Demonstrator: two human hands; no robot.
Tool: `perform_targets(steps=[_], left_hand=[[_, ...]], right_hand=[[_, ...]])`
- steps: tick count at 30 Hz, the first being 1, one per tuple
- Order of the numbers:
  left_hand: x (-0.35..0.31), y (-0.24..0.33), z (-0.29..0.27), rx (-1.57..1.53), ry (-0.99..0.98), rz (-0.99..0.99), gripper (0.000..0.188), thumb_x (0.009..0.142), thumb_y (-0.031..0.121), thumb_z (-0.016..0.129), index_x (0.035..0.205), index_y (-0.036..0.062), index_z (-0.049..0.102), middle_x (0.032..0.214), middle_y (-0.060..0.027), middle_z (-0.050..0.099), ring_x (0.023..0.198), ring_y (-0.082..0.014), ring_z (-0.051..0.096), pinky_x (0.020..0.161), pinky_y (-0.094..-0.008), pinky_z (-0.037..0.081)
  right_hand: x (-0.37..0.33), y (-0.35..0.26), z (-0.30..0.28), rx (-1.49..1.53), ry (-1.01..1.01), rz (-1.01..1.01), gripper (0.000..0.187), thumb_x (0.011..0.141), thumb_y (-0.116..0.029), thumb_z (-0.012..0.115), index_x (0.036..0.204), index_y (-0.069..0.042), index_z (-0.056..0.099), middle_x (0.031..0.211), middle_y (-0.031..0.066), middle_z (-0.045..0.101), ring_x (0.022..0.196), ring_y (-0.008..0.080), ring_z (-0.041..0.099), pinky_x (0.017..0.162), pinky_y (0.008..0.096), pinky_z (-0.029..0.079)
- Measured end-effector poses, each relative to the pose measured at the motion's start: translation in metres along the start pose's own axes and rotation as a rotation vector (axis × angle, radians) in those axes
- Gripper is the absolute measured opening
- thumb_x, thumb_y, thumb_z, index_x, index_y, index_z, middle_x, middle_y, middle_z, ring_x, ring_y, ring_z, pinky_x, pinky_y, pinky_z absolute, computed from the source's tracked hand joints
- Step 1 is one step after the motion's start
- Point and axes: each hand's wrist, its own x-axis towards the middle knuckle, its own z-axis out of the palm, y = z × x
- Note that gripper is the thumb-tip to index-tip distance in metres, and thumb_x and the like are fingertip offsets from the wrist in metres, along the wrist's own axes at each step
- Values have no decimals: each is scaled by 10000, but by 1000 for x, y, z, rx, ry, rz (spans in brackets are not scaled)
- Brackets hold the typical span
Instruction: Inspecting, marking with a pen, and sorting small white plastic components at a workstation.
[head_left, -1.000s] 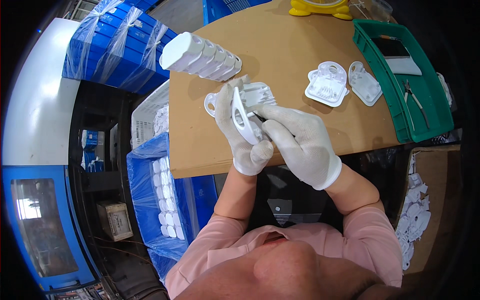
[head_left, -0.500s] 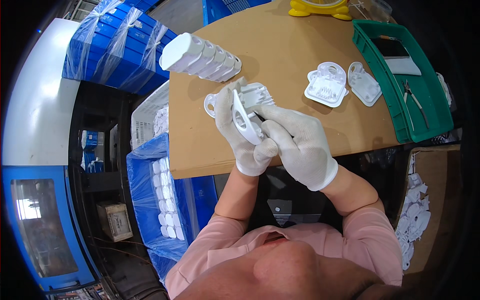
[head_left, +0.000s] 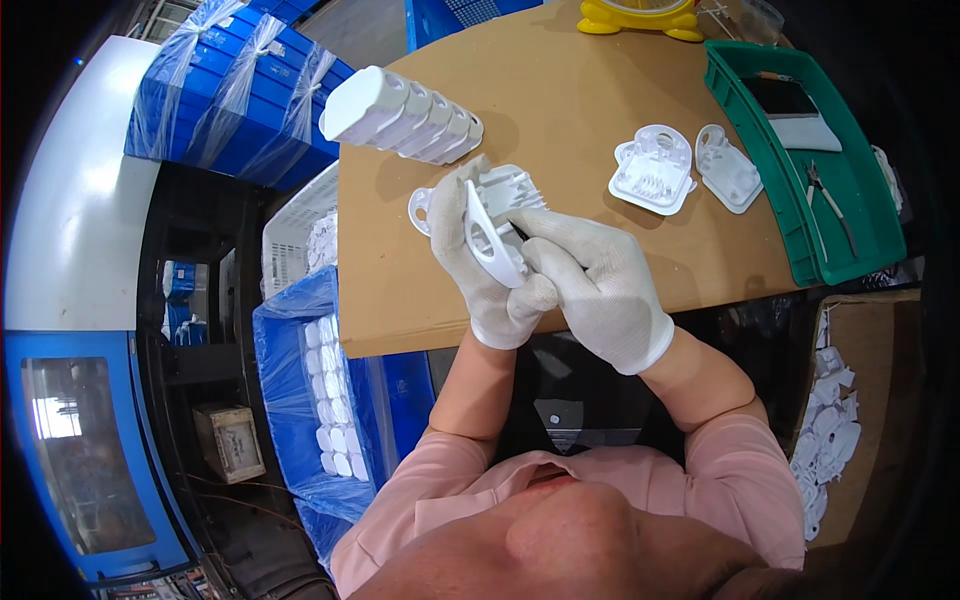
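Gloved left hand (head_left: 478,262) grips one white plastic part (head_left: 490,238), fingers closed; right hand (head_left: 600,285) pinches a dark tool (head_left: 519,231). Two more parts (head_left: 655,170) lie on the worktop (head_left: 560,100) beside a row of six (head_left: 405,115).

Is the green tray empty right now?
No, the green tray holds pliers and a flat dark and white item.
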Motion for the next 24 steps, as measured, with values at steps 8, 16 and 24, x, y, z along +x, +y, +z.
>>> perform_targets(steps=[8, 16, 24], left_hand=[[4, -3, -1, -75, -8, -17, 1136, 680, 719, 704, 1446, 26, 231, 1362, -197, 355, 1174, -293, 453, 962, -431, 410], [1, -3, -1, -78, -28, -52, 1077, 717, 703, 686, 1433, 39, 232, 1372, -162, 385, 1281, -299, 417, 1065, -442, 358], [4, 1, -1, -84, -15, -79, 1094, 718, 755, 630, 1437, 37, 223, 1383, -153, 378, 1291, -309, 412, 1065, -449, 366]], right_hand=[[4, 2, -1, 106, -43, 1, 307, 917, -65, 489, 1172, 57, 610, 908, 37, 650, 813, 85, 575, 740, 226, 458], [5, 0, -3, 308, -85, 188, 331, 912, -91, 495, 1198, 15, 625, 766, -35, 563, 593, 19, 415, 520, 188, 298], [4, -2, 0, 327, -37, 216, 339, 922, -107, 500, 1217, 11, 618, 755, -38, 558, 578, 16, 418, 506, 182, 306]])
